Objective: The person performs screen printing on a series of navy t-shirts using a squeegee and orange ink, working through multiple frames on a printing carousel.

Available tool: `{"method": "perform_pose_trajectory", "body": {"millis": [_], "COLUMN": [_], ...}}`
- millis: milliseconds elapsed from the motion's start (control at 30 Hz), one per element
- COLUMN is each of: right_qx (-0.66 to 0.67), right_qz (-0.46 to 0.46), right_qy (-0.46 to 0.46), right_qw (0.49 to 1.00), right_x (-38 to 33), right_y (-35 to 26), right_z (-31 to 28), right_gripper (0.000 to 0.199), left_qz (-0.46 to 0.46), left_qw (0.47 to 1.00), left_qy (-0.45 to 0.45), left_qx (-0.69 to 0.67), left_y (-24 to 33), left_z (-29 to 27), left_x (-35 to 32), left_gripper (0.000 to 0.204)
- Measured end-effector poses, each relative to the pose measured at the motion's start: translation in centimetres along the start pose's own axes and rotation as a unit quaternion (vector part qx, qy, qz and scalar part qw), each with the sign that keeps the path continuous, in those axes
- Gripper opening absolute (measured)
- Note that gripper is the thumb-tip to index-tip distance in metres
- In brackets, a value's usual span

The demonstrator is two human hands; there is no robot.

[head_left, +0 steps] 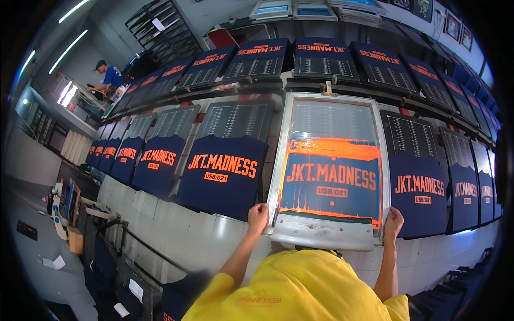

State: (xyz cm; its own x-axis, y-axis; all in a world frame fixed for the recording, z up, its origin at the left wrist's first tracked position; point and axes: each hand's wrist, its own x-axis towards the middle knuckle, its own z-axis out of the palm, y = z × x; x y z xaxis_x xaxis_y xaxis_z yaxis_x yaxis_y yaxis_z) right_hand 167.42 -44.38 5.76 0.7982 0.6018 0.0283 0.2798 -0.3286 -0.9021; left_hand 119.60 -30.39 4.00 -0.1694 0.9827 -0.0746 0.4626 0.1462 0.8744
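Note:
A silver screen-printing frame (282, 144) lies over a navy T-shirt (305, 202), which shows through the mesh with orange lettering. Orange ink (334, 148) is smeared in a thick band across the mesh and streaks toward its near end. Across that near end rests a wide metal squeegee (326, 233). My left hand (258, 219) is closed on the frame's near left edge. On the opposite side, my right hand (393, 223) is closed on the near right edge. Neither hand touches the squeegee.
Printed navy T-shirts lie on boards to the left (222, 174) and right (420, 195). Another row of boards with shirts (326, 51) stands beyond a dark rail (241, 87). A person in blue (112, 77) is at the far left. Stacked frames (272, 9) sit at the back.

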Motion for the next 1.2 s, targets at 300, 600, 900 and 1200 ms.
{"method": "perform_pose_trajectory", "body": {"millis": [300,600,900,1200], "right_qx": [-0.021,0.017,0.017,-0.029], "right_qz": [-0.02,0.007,-0.007,-0.03], "right_qy": [0.004,0.003,0.028,0.0], "right_qw": [1.0,1.0,0.999,0.999], "right_x": [0.0,0.1,-0.5,-0.5], "right_y": [0.6,1.2,0.5,-0.3], "right_z": [0.3,1.0,2.0,1.2], "right_gripper": [0.023,0.024,0.021,0.022], "left_qz": [-0.008,0.007,0.005,0.022], "left_qw": [1.0,0.996,0.992,0.988], "left_qy": [-0.021,-0.047,-0.043,-0.039], "left_qx": [-0.002,0.074,0.115,0.145], "left_y": [0.1,0.9,-0.5,0.8], "left_z": [-0.6,-1.7,-1.2,-1.3], "left_x": [0.1,0.6,1.3,1.4], "left_gripper": [0.03,0.027,0.027,0.032]}}
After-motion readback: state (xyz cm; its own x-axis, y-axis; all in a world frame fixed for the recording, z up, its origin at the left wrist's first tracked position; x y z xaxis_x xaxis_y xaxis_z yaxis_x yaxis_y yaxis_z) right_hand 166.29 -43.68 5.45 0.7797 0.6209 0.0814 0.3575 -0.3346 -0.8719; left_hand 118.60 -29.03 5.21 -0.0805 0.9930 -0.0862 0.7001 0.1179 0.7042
